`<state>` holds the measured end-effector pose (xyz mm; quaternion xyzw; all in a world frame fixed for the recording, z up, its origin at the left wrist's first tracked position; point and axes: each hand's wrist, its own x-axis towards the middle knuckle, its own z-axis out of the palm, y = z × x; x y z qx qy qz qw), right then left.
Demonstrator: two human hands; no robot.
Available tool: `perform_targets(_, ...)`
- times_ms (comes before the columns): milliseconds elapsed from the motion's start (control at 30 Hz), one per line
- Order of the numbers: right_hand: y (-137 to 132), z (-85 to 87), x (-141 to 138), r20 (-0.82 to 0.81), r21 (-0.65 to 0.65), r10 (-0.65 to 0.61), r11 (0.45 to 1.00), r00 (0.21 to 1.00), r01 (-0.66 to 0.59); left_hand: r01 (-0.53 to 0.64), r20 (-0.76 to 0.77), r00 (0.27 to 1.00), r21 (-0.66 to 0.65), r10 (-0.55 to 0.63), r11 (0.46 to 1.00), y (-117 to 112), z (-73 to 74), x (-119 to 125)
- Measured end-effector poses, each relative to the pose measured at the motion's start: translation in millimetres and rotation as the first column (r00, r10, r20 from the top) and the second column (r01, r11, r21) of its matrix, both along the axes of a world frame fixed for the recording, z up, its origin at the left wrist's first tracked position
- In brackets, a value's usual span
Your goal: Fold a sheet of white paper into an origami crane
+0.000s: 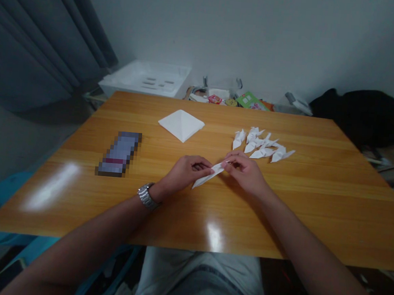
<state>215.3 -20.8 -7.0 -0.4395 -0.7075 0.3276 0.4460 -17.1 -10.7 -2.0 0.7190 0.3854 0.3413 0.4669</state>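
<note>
A narrow folded piece of white paper (205, 179) is held between my two hands, tilted just above the middle of the table. My left hand (192, 171), with a metal watch (147, 196) on its wrist, pinches the paper's middle with thumb and fingers. My right hand (245, 169) grips its far right end, and the fingers hide part of that end. Beyond my right hand, several small folded paper cranes (264, 153) lie grouped together. A stack or sheet of white paper (181, 126) lies diamond-wise farther back, with a crease down its middle.
The wooden table (314, 211) has a blurred-out phone (119, 155) on its left side. Behind the far edge stand a white plastic tray (148, 77) and a container of small packets (221, 97). A dark cloth heap (363, 110) sits at the back right.
</note>
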Motion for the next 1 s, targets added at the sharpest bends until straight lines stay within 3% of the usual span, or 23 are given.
perform_targets(200,1.9,1.5,1.7,-0.015,-0.036,-0.034,0.999,0.999,0.034,0.046,-0.031,0.998,-0.037,-0.047,0.998,0.5,0.8,-0.6)
perform_targets(367,2.7,-5.2,-4.1,-0.231,-0.218,-0.078,0.976,0.970,0.026,-0.039,-0.025,0.999,-0.048,0.038,0.998,2.1,-4.4,2.5)
perform_targets(467,1.7,-6.6,-7.9,-0.312,-0.240,-0.081,0.971,0.947,0.004,-0.079,0.067,0.994,-0.115,0.087,0.990,3.5,-11.2,3.5)
perform_targets(633,-3.0,-6.0,-12.3,-0.284,-0.259,-0.037,0.965,0.958,-0.040,-0.081,0.194,0.972,-0.251,0.133,0.965,3.2,-15.1,3.9)
perform_targets(1000,-9.0,-13.3,-18.6,-0.207,-0.295,0.043,0.950,0.977,-0.104,-0.003,0.283,0.955,-0.293,0.089,0.956,3.7,-22.1,5.5)
